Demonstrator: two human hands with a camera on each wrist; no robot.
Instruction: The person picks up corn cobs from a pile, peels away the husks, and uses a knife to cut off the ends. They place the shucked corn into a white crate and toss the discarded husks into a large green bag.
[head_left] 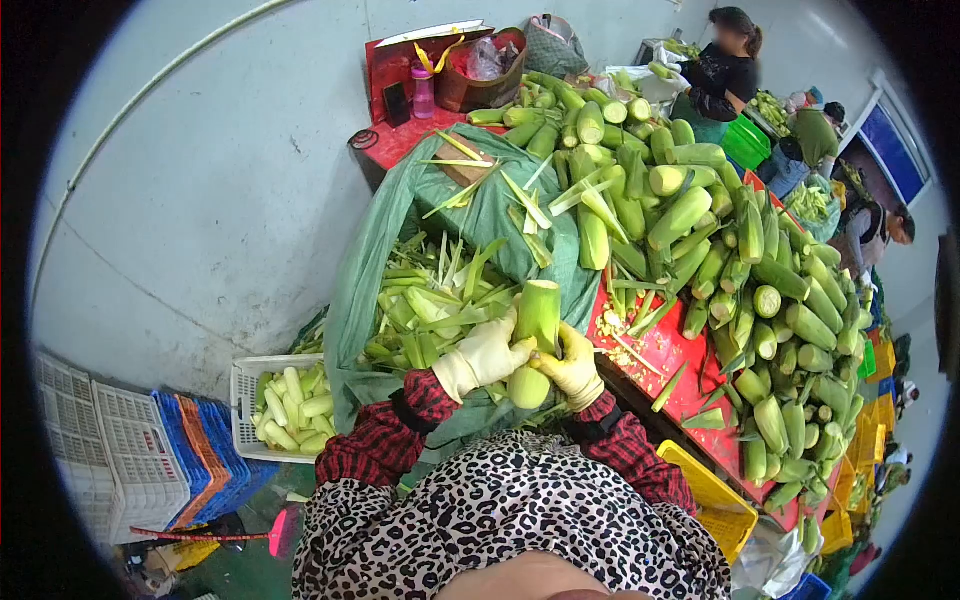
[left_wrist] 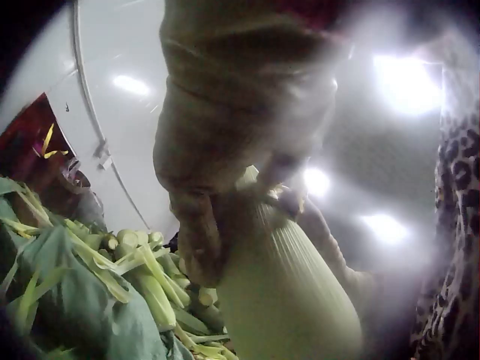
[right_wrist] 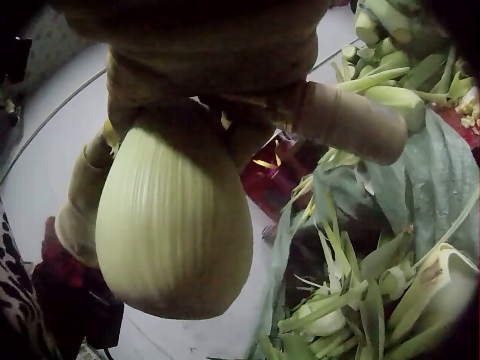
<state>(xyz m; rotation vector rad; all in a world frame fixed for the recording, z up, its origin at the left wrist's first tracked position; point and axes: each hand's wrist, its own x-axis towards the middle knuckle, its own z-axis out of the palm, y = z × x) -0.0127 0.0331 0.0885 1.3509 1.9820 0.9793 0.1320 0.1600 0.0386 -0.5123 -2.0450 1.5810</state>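
Note:
Both gloved hands hold one ear of corn (head_left: 540, 315) still wrapped in pale green husk, in front of the chest. My left hand (head_left: 485, 355) grips its left side in the head view, and my right hand (head_left: 570, 368) holds the opposite side, thumb across the husk. The rounded lower end of the corn (right_wrist: 176, 232) bulges below the right glove in the right wrist view. From the left wrist, the husk (left_wrist: 285, 285) widens away from the dark glove. Just beyond the hands, a green sack (head_left: 365, 270) lies open, filled with stripped husks (head_left: 430, 300).
A large heap of unpeeled corn (head_left: 685, 215) covers the red table (head_left: 685, 365) on the right. At the left stands a white crate (head_left: 243, 405) of peeled ears, near stacked crates (head_left: 140, 450). A yellow crate (head_left: 735, 515) sits at the right. Other people (head_left: 725, 75) work farther back.

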